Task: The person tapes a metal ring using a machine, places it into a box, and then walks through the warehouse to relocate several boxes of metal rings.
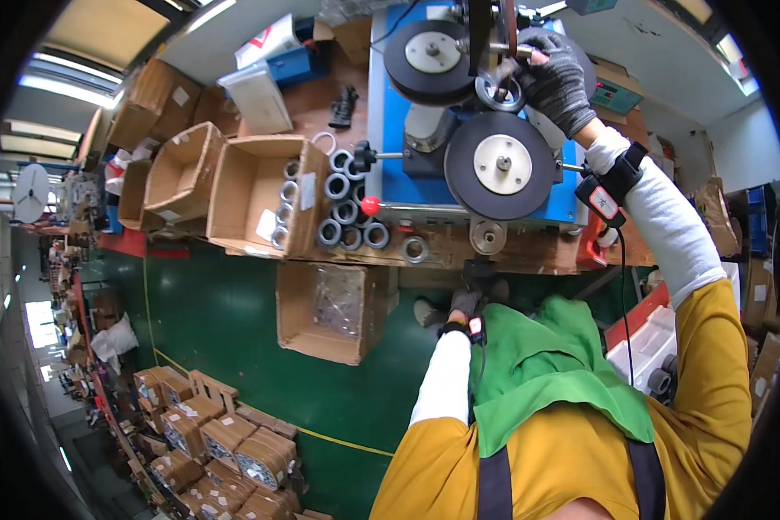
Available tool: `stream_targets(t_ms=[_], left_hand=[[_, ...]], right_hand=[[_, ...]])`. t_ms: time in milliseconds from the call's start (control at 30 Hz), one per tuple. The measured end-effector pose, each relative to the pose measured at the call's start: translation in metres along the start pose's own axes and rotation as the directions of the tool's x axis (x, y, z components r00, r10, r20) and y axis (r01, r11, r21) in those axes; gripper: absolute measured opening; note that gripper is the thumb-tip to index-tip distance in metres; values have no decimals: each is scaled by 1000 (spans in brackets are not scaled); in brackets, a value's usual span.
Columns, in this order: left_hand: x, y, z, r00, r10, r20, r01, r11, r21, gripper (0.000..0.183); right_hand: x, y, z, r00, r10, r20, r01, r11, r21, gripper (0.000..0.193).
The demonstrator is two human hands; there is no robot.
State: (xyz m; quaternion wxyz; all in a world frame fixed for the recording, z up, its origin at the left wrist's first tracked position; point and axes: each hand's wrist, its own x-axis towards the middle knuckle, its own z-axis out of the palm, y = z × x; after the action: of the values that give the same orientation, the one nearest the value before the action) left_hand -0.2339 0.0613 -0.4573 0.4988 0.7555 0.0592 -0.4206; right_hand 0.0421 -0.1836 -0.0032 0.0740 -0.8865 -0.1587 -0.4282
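My right hand (pixel 556 82), in a dark grey glove with a bare fingertip showing, is closed at the upper part of a blue machine (pixel 407 178). Its fingers curl in beside a metal rod and just above a metal ring (pixel 513 102); what they hold is hidden and slightly blurred. That ring sits among dark wheels with pale hubs, a front wheel (pixel 468 165) and a rear left wheel (pixel 412 74). Low at the bench's front edge is my left hand (pixel 465 302), also gloved, near a dark knob (pixel 479 269). Its fingers are mostly hidden.
Several metal rings (pixel 345 212) stand on the wooden bench (pixel 442 247), left of a red-tipped lever (pixel 407 208). An open carton (pixel 247 186) holds more rings. Below sits a carton (pixel 299 312) with clear plastic. Packed boxes (pixel 225 433) stack on the green floor.
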Motion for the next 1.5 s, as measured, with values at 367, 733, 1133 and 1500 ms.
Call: stream_targets(t_ms=[367,733,1133,1500], left_hand=[[-212,-138,-214,876,-433,-214,344,870,-352,20],[-217,-93,-296,880,-355,-315,278,923,-265,22],[-186,-36,-270,869,-305,-390,190,933,-307,33],[-241,3,-239,793,-462,-396,312,867,-388,32]], right_hand=[[13,-34,6,977,160,139,-170,983,63,14],[11,-37,-14,919,208,336,-208,977,-37,27],[10,-33,-25,905,248,345,-241,968,-62,23],[3,-27,-15,916,232,329,-237,971,-26,25]])
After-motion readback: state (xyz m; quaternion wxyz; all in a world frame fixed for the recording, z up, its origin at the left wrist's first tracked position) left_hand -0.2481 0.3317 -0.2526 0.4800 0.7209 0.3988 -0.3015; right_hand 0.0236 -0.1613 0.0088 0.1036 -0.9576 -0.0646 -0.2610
